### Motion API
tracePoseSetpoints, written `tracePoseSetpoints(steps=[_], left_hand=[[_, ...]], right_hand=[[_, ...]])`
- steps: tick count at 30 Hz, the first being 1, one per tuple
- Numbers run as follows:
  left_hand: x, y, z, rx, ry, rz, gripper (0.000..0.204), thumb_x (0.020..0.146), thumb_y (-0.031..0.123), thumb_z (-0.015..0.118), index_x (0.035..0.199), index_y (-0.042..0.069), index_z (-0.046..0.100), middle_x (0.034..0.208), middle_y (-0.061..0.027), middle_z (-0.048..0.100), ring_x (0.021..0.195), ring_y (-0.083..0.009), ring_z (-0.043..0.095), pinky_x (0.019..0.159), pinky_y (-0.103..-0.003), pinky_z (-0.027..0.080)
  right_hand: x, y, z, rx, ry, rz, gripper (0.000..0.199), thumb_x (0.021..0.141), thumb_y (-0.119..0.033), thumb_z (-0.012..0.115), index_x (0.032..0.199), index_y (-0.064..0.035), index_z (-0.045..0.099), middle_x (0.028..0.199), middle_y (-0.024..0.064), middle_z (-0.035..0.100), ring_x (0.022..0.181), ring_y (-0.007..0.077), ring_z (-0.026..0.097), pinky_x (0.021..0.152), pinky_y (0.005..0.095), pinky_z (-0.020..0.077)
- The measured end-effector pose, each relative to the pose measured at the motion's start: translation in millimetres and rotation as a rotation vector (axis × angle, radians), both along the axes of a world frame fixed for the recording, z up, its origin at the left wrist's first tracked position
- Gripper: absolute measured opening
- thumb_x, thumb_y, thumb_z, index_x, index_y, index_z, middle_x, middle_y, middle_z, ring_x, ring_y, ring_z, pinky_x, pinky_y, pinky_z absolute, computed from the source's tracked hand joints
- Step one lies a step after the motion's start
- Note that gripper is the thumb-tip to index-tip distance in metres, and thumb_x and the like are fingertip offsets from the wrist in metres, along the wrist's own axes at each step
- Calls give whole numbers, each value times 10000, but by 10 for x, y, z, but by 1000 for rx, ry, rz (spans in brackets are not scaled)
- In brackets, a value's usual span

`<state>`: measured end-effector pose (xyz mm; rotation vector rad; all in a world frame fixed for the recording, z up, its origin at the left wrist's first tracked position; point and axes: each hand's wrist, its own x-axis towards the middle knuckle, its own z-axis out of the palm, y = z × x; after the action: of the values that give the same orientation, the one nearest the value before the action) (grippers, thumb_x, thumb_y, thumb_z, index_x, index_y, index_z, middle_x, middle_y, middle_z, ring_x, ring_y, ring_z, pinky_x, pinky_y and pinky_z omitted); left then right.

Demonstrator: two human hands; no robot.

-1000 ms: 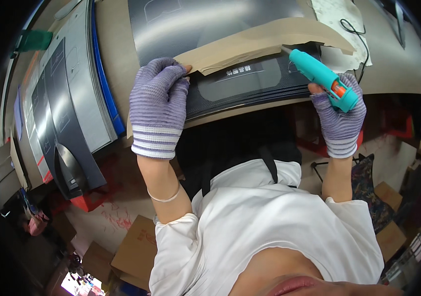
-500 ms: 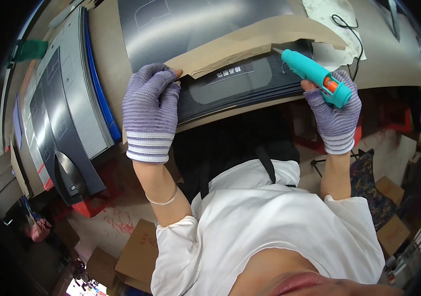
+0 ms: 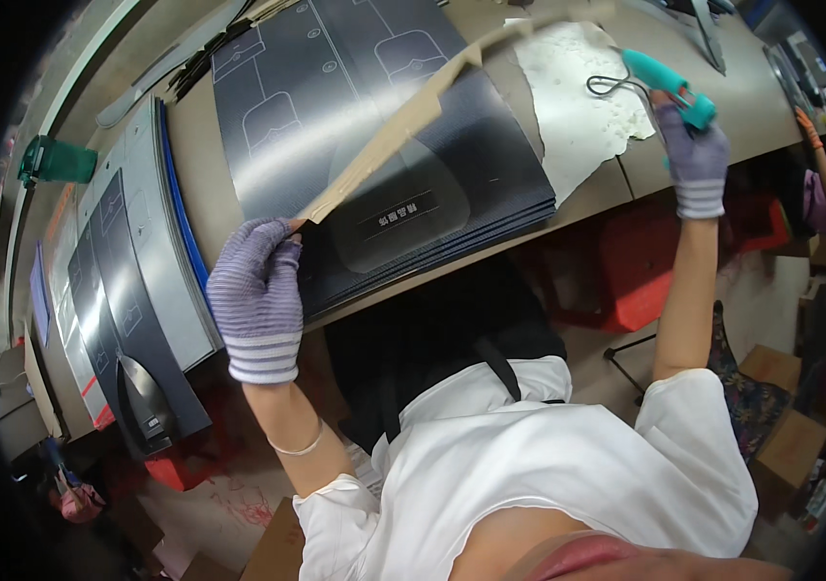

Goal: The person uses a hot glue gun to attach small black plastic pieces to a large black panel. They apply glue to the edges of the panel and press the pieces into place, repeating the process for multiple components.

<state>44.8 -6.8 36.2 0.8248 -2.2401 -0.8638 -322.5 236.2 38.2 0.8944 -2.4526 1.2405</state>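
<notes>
A stack of dark, glossy printed sheets (image 3: 495, 179) lies on the table in front of me. My left hand (image 3: 256, 290), in a purple-and-white striped glove with bare fingertips, pinches the near end of a long tan paper strip (image 3: 379, 145). That strip slants up across the sheets toward the far right, and its far end is blurred. In the same kind of glove, my right hand (image 3: 696, 160) grips a teal glue gun (image 3: 655, 74) above the right part of the table. The gun's tip points away to the upper left.
A ragged white sheet (image 3: 568, 107) and a black cord (image 3: 607, 87) lie right of the stack. More curved panels (image 3: 127, 281) are piled at the left, near a green bottle (image 3: 60, 160). Beneath the table sits a red stool (image 3: 616, 281). Another person's gloved hand (image 3: 807, 128) shows far right.
My right hand has moved away and up with the glue gun. My left hand has shifted left and nearer, and the strip now slants more steeply, uncovering more of the top sheet.
</notes>
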Motion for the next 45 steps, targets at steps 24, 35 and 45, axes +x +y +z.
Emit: tracePoseSetpoints(steps=[24,35,45], left_hand=[[158,21,-6,-362,-237,-187,551,641,176,864,1125,63,627,1126,-125,636,1098,-333,579,1019,-452,427],[174,-86,-190,-428,-147,-228,425,636,42,820,1031,57,661,1049,-104,662,984,-308,613,895,-407,484],[400,469,16,-400,-154,-424,226,688,113,832,888,119,725,806,-63,665,752,-261,620,692,-380,486]], right_hand=[[1161,-625,39,358,467,864,459,709,-231,789,1113,-92,620,1196,71,646,1188,294,566,1031,476,403],[1139,-800,-26,445,683,870,410,701,-220,808,1088,-218,674,1003,-14,678,1070,214,610,1144,584,293],[1303,-400,147,405,676,1011,264,657,-182,826,893,-265,742,911,-55,689,909,186,622,1121,628,308]])
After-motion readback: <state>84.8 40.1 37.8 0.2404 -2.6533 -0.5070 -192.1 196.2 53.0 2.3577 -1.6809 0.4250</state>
